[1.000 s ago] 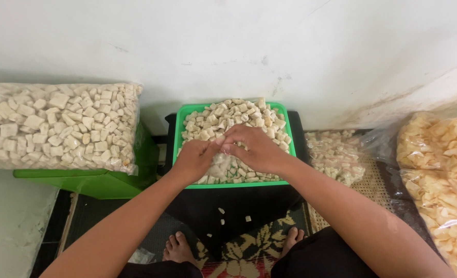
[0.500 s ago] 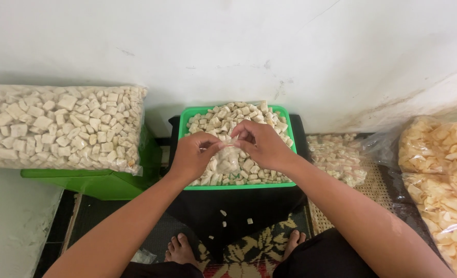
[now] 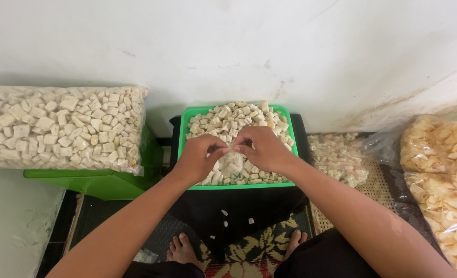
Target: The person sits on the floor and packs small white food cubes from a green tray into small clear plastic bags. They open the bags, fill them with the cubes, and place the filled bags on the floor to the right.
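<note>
A small clear plastic bag part-filled with pale cube-shaped snack pieces (image 3: 232,163) hangs over the middle of a shallow green plastic tray (image 3: 184,126), pinched at its top between both hands. The left hand (image 3: 200,157) comes in from seven o'clock, its thumb and fingertips pressed together on the bag's mouth; the right hand (image 3: 262,149) comes in from five o'clock and is closed on the same edge, so the two hands all but touch above the tray. How full the bag is can only roughly be made out, since the clear film blends with the pieces beneath it.

The tray is heaped with loose pale cubes (image 3: 233,116) and sits on a black cloth-covered stand (image 3: 239,206) against the white wall. A few stray cubes (image 3: 224,212) lie on the black cloth at six o'clock from the tray, and the person's bare feet (image 3: 182,249) rest on a patterned mat below that.

At nine o'clock a large clear sack packed with the same pale cubes (image 3: 64,128) lies on a green plastic crate (image 3: 100,180). At three o'clock, just beside the stand, small filled clear packets (image 3: 339,157) lie on a woven mat, and further out at four o'clock sit big clear sacks of yellowish crackers (image 3: 439,170).
</note>
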